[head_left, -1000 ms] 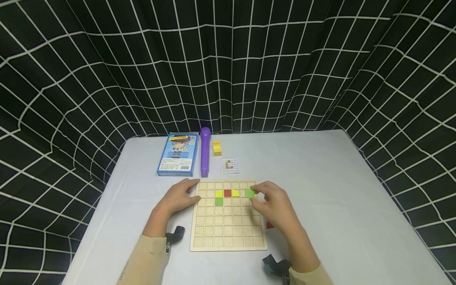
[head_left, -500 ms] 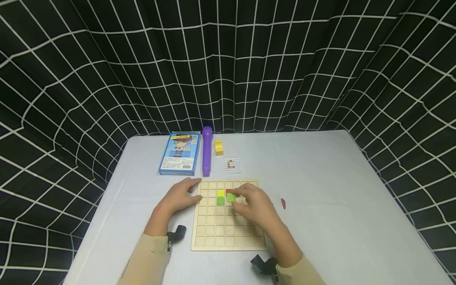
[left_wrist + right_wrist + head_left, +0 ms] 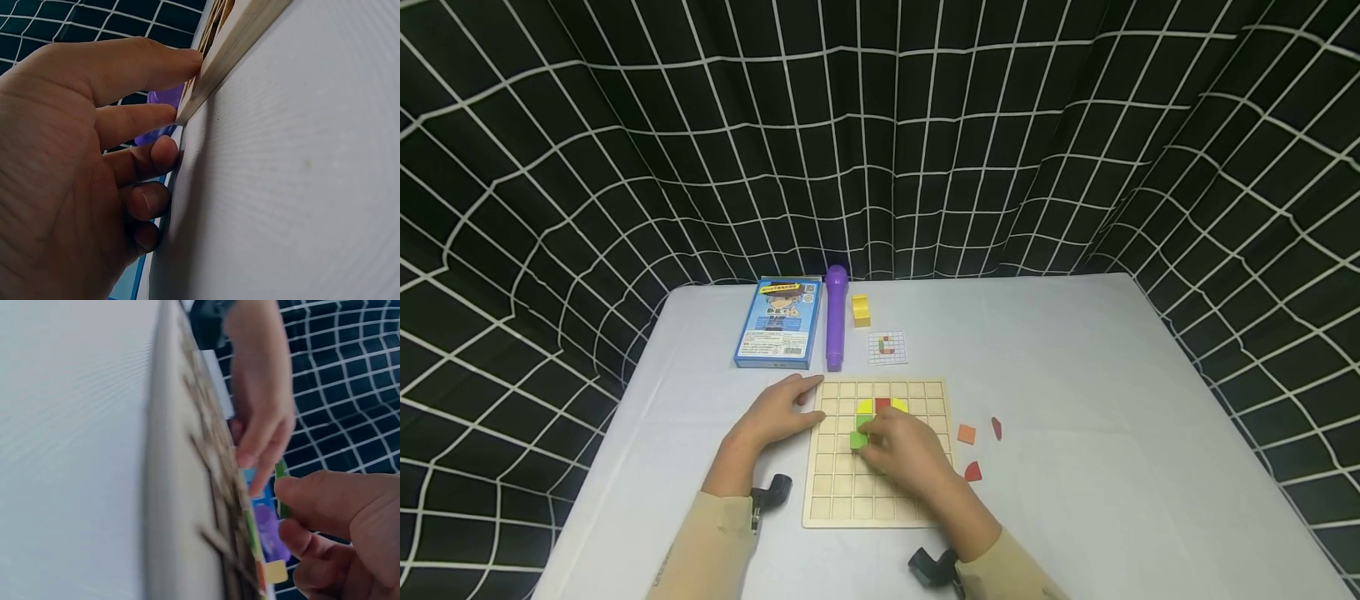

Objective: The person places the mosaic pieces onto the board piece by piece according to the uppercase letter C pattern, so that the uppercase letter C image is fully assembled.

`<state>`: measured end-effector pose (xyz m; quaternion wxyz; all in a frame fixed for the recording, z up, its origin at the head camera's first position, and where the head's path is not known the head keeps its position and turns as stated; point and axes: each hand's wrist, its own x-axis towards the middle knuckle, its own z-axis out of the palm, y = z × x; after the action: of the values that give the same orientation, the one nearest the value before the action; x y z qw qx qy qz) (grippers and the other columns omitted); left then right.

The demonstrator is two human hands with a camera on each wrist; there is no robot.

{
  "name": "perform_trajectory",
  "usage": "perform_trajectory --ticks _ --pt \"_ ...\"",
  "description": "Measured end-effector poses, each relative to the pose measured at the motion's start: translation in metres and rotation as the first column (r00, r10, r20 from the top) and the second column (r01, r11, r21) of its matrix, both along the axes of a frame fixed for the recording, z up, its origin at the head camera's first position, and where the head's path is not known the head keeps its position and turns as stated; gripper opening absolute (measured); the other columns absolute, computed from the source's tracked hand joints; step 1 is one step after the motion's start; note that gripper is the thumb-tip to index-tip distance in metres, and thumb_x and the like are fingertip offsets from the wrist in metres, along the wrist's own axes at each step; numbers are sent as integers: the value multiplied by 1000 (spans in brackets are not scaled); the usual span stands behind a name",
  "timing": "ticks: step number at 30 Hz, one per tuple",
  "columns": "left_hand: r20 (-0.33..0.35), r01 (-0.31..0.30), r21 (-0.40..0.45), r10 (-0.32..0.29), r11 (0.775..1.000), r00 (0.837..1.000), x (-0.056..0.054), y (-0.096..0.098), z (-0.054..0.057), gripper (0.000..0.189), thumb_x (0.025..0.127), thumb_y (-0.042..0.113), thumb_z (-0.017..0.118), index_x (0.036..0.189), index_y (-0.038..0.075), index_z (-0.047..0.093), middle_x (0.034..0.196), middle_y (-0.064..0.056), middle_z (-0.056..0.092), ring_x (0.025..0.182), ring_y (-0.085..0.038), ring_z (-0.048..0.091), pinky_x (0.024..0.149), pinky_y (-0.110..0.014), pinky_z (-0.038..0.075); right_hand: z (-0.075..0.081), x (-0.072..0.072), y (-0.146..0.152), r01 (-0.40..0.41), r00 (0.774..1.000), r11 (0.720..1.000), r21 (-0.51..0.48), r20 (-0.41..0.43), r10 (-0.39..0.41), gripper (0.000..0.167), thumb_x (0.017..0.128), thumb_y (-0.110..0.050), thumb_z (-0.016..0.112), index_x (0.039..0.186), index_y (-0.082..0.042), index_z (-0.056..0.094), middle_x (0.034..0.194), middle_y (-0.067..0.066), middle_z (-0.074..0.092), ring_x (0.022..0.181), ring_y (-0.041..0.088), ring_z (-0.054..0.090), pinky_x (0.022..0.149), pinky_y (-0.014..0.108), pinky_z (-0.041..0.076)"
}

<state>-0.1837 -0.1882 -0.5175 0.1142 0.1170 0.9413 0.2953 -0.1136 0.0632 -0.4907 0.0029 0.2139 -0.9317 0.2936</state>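
A light wooden grid board (image 3: 838,507) lies on the white table. Between thumb and fingers, my right hand (image 3: 913,454) pinches a green square tile (image 3: 858,440) above the board's left-middle cells; the right wrist view shows the same green tile (image 3: 280,487) edge-on, raised off the board. Just behind it, another green tile (image 3: 864,422) sits in a cell, partly covered by the hand. In the row beyond are a yellow rounded tile (image 3: 865,407), a red square tile (image 3: 882,405) and a second yellow tile (image 3: 900,406). My left hand (image 3: 778,412) touches the board's left edge with extended thumb and index finger.
Right of the board lie an orange square tile (image 3: 966,434), a red quarter-round tile (image 3: 973,472) and a dark red sliver-shaped piece (image 3: 997,428). Behind stand a blue box (image 3: 778,323), a purple microphone-shaped stick (image 3: 835,321), a yellow block (image 3: 861,312) and a small pattern card (image 3: 887,347).
My right hand has carried the green tile leftward across the board from its right edge, then slightly nearer. The orange and red pieces at the right have come into view. The left hand stays put.
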Motion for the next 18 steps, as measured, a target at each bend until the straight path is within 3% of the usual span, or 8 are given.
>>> perform_trajectory --ticks 9,18 --pt "0 3 6 -3 1000 1000 0 -1 -1 69 87 35 79 149 17 56 90 1 49 83 -16 48 76 -38 40 -10 2 -2 32 999 996 85 -3 -32 26 81 -21 86 106 -12 82 86 -6 61 70 9 49 62 27 44" --pt "16 -4 7 4 1000 1000 1 0 1 69 87 36 80 149 18 56 91 1 50 85 -17 49 77 -39 41 -13 2 -1 58 998 997 60 -26 -56 10 82 -20 86 92 -18 85 82 -10 67 75 9 62 64 27 50"
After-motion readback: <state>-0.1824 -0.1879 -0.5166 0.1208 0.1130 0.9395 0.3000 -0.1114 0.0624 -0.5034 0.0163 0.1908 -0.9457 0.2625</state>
